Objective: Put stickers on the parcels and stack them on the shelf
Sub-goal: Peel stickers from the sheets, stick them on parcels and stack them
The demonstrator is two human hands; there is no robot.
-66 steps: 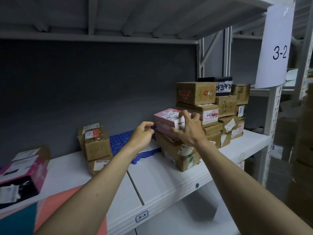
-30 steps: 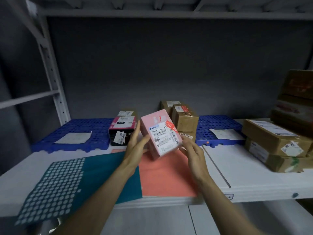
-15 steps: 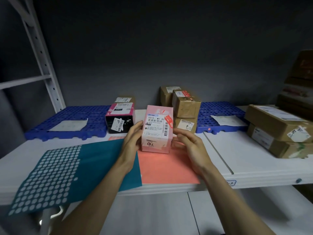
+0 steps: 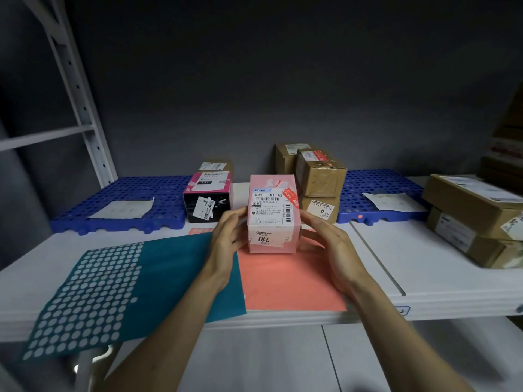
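A pink parcel (image 4: 273, 216) with a white shipping label and a "110" sticker stands upright on a salmon sheet (image 4: 288, 281) on the white shelf (image 4: 424, 264). My left hand (image 4: 226, 241) rests its fingers against the parcel's left side. At the parcel's lower right edge my right hand (image 4: 328, 244) lies with its fingers stretched toward it; whether they touch is unclear. A teal sticker sheet (image 4: 113, 287) with rows of pale round stickers lies to the left and overhangs the shelf's front edge.
Behind the parcel are a black and pink box (image 4: 208, 199) and stacked brown boxes (image 4: 321, 179). Blue perforated pallets (image 4: 127, 199) (image 4: 379, 193) carry paper sheets. Larger brown parcels (image 4: 469, 216) are stacked at the right. A white upright post (image 4: 82, 100) stands at the left.
I carried the pink parcel from the stack at the right and set it upright on the salmon sheet. Both hands have loosened and now flank it.
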